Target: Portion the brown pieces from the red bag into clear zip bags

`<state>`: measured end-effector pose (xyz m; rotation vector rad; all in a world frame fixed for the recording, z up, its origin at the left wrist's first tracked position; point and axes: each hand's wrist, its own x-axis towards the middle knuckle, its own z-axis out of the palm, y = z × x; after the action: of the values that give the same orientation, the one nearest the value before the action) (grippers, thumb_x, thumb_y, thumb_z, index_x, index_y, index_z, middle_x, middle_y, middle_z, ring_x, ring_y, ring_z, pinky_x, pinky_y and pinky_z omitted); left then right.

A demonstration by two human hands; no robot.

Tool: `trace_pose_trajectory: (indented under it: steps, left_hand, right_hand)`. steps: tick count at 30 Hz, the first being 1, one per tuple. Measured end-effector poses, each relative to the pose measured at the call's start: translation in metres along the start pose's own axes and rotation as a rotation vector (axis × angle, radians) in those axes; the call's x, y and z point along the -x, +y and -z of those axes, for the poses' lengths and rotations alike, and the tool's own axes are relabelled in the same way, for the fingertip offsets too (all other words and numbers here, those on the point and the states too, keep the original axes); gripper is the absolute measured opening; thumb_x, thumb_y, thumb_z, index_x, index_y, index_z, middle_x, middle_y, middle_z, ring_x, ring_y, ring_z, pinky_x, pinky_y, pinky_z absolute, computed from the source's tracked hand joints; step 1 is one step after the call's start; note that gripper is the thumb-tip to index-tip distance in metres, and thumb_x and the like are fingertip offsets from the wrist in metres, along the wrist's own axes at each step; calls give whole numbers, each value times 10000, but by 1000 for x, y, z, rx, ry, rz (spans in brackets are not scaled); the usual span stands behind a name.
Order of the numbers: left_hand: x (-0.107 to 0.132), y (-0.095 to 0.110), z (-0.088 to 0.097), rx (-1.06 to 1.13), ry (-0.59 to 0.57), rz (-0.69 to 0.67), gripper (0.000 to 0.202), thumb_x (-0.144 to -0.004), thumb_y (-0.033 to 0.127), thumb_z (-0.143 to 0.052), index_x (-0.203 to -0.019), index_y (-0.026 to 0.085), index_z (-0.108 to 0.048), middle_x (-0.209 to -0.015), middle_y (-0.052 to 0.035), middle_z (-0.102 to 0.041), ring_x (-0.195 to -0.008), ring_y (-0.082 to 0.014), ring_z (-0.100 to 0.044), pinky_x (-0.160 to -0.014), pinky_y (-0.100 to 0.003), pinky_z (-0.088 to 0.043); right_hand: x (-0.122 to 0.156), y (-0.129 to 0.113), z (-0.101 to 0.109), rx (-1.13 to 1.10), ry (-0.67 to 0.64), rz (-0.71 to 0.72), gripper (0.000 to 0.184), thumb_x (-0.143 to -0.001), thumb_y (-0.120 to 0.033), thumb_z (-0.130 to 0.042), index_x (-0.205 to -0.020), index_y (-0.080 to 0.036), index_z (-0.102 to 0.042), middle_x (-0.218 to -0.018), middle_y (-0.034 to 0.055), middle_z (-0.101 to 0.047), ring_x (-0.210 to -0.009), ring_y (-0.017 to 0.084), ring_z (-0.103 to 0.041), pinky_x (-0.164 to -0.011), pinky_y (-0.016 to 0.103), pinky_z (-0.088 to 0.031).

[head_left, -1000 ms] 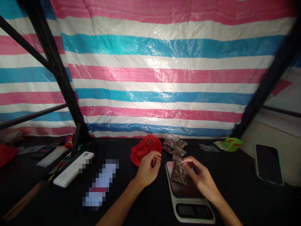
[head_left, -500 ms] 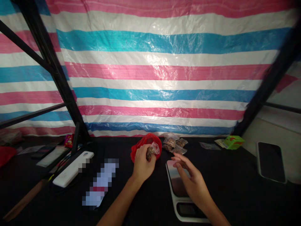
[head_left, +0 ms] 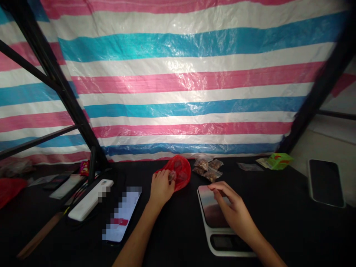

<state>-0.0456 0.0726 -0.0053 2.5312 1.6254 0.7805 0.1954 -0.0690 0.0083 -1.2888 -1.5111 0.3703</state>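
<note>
Compared with the earlier frame, your left hand is moving lower and deeper over the crumpled red plastic bag, and its fingers are gripping a small clear zip bag of brown pieces, now mostly hidden. Your right hand is lowering, open with curved fingers, over the white digital kitchen scale. The small bag is sitting at your left fingertips, against the red bag; you cannot tell whether it is inside. Several clear bags of brown pieces are lying just beyond the red bag.
</note>
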Motion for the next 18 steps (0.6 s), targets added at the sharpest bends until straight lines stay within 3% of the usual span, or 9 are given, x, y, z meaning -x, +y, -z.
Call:
trace_pose_trajectory:
  steps: [7,12,18]
  left_hand:
    - [1,-1,-2,-15,-19,-2,240,-1043,361,-478,-980,207,-651,-1044,-88,-741,-1004,-268,-672,-883,-382,-411]
    - [0,0,-1,33,-6,-11,145,-1016,286,-532,-1052,226,-658,-1080,-69,-743,-1054,-264,-669,-887,-371,-412]
    - [-1,2,1,67,-27,29,166,-1008,335,-564,-981,217,-677,-1006,-70,-760,-982,-262,-690,-848,-355,-424]
  right_hand:
    - [0,1,3,15,-39,41,214,-1058,-337,-505,-1031,-284,-710,-1020,53,-718,-1012,229,-690,-869,322,-535]
    - [0,1,3,14,-36,53,195,-1048,-319,-517,-1012,-283,-705,-996,52,-725,-972,231,-696,-843,326,-539]
    - [1,3,4,27,-55,51,207,-1048,-319,-514,-987,-287,-709,-998,46,-732,-981,234,-701,-878,338,-537]
